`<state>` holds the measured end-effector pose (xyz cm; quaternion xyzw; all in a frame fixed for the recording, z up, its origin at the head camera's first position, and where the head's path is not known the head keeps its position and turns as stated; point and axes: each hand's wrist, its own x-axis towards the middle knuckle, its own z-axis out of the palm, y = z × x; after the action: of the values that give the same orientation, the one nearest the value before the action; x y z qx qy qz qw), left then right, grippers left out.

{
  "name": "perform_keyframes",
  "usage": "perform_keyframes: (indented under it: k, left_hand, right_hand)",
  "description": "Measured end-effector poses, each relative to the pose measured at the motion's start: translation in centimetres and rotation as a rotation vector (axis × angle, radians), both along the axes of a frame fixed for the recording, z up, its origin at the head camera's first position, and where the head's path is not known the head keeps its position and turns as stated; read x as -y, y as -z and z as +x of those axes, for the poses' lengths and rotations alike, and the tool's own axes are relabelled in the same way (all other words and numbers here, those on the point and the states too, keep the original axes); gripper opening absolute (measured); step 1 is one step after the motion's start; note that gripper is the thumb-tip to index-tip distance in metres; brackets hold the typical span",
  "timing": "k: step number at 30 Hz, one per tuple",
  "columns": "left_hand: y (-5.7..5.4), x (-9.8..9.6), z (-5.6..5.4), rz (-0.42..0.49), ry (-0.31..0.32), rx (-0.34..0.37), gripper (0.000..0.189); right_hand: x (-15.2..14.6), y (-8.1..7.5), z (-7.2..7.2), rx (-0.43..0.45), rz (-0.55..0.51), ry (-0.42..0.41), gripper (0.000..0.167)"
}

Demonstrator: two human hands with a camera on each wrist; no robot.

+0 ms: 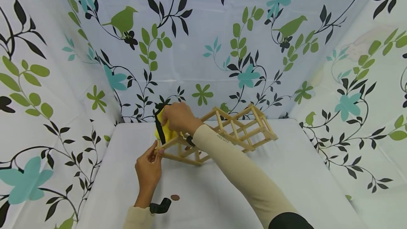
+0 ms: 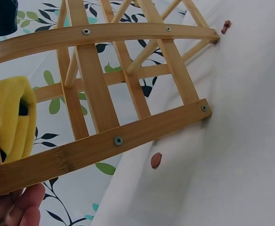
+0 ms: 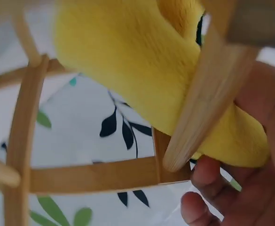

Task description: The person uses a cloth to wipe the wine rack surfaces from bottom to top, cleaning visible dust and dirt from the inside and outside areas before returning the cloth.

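Note:
A slatted light-wood rack [image 1: 181, 159] of joined bars and dowels stands across the table, its near left end between both hands. My left hand [image 1: 149, 169] pinches the corner of that end, thumb on one side and fingers beneath the flat rail [image 2: 90, 151]. Over the same end, my right hand [image 1: 180, 116] grips a yellow cloth [image 1: 168, 134] with a black strip along it. The soft cloth [image 3: 123, 66] wraps about a bar and passes behind a round dowel [image 3: 208, 99], fingertips at the frame's corner.
A brown disc [image 1: 175, 197] lies on the white tabletop [image 1: 229, 193] near the left wrist's black strap [image 1: 160, 206]. Small reddish-brown pieces [image 2: 156, 160] lie by the rack. Leaf-and-bird patterned sheets [image 1: 197, 56] enclose the table at back and sides.

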<state>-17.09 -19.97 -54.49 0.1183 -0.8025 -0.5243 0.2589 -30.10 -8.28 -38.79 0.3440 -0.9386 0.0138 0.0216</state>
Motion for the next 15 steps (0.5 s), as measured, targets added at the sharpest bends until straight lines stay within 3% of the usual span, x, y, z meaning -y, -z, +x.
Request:
perform_keyframes:
  k: [2, 5, 8, 10, 13, 15]
  left_hand:
    - [0.0, 0.1, 0.1, 0.000, 0.005, -0.007, 0.047]
    - [-0.1, 0.2, 0.3, -0.013, 0.011, -0.007, 0.046]
    - [-0.2, 0.4, 0.1, -0.029, 0.009, -0.012, 0.046]
    - [-0.3, 0.5, -0.1, -0.045, 0.012, -0.019, 0.046]
    - [-0.4, 0.6, -0.3, -0.054, 0.021, -0.021, 0.046]
    - [-0.3, 0.6, -0.3, -0.063, 0.025, -0.022, 0.046]
  right_hand:
    - [0.5, 0.0, 0.0, 0.004, 0.075, -0.020, 0.021]
    - [1.4, 0.5, 0.1, -0.088, 0.221, -0.056, 0.010]
    - [1.7, 1.2, 0.0, -0.173, 0.222, -0.070, 0.010]
    - [1.3, 1.4, -0.2, -0.184, 0.088, -0.050, 0.020]
    - [-0.1, 1.2, -0.6, -0.184, -0.220, -0.024, 0.026]
    - [-0.8, 0.6, -0.6, -0.149, -0.332, -0.022, 0.031]
